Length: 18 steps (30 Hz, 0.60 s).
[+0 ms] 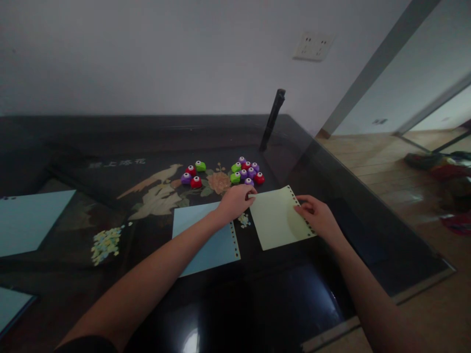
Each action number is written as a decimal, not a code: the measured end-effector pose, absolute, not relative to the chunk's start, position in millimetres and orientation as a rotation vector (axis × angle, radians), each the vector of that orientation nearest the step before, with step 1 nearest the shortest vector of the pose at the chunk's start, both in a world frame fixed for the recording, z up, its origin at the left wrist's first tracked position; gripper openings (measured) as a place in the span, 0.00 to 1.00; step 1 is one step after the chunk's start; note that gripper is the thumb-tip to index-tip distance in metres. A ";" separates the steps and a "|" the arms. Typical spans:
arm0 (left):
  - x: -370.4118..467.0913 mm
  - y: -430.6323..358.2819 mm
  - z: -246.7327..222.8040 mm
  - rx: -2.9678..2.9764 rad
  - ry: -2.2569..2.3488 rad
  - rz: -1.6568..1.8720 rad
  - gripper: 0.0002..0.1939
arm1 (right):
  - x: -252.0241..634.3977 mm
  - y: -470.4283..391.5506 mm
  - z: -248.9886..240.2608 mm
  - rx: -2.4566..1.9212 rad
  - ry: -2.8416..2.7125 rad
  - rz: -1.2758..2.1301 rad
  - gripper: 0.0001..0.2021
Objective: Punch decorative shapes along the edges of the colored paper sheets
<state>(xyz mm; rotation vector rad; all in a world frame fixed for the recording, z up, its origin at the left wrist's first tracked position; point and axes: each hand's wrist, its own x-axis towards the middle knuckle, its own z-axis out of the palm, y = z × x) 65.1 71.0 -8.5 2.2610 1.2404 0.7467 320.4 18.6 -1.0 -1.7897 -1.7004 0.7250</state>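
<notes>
A pale yellow-green sheet of paper point(281, 220) with a row of punched holes down its right edge is held between my two hands. My left hand point(235, 202) pinches its upper left corner. At the holed right edge, my right hand point(317, 215) grips the sheet with thumb and fingers. Under my left forearm lies a light blue sheet point(215, 252), also holed along its right side and partly hidden by the arm. Between the two sheets sits a small heap of paper bits point(244, 220).
Several red, green and purple eyeball-topped pieces form a right cluster point(247, 171) and a left cluster point(193, 175). A larger pile of paper bits point(106, 244) and another blue sheet point(31, 220) lie left. A black upright rod point(272, 120) stands near the wall. The glossy dark table point(228, 304) has a floral picture.
</notes>
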 end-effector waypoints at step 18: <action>64.8 70.2 -17.2 2.332 1.232 0.812 0.07 | 312.2 17.3 -8.0 -1.827 -1.772 0.493 0.18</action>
